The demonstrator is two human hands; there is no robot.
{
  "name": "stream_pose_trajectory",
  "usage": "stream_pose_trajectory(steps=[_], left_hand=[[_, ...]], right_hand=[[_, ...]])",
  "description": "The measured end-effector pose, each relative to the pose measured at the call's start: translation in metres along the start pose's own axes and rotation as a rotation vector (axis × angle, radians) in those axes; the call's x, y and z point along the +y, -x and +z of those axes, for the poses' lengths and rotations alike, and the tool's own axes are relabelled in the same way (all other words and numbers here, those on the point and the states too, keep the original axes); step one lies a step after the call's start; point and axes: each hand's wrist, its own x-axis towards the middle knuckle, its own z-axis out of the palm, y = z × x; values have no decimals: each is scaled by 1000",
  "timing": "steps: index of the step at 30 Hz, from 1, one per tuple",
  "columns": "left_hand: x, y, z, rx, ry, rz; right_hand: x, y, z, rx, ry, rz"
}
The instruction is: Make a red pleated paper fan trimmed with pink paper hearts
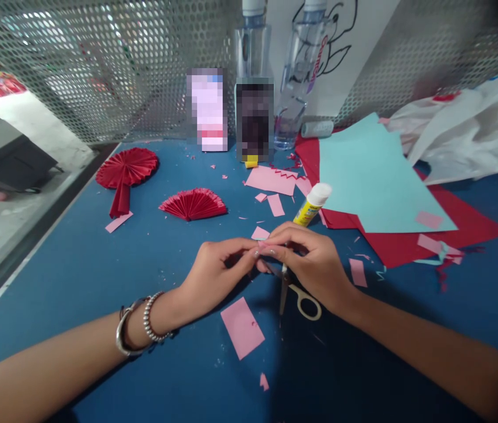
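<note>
My left hand (213, 267) and my right hand (310, 258) meet at the fingertips, both closed in a pinch on a small piece of pink paper (262, 244), mostly hidden by the fingers. Scissors (284, 288) with a pale handle lie on the table beneath my right hand, partly covered by it. Just beyond that hand stands a yellow glue stick (307, 211) with a white cap. Nearer to me, a pink paper rectangle (243, 329) lies flat. Two red folded paper fans rest to the left: a round one with a handle (129, 167) and a half-open one (193, 205).
Teal paper (376, 182) overlaps red paper (473, 214) at right, near a white plastic bag (473, 123). Two phones (209, 111) and two water bottles (290, 88) stand against perforated metal (143, 64). Pink scraps (276, 205) litter the blue table (99, 270).
</note>
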Motion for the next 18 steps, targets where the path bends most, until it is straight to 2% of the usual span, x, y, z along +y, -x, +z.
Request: stream_pose_trajectory(steps=[5, 8, 10, 14, 18], left_hand=[[3, 1, -1, -20, -76, 33], [4, 1, -1, -12, -99, 46], [4, 1, -1, 28, -118, 35], [1, 2, 0, 192, -59, 42], [-2, 1, -1, 188, -74, 127]], right_hand=[[-2, -2, 0, 5, -102, 47], [-1, -3, -2, 0, -89, 49], [-1, -4, -2, 5, -48, 34], [0, -5, -2, 16, -26, 38], [1, -4, -1, -26, -40, 44]])
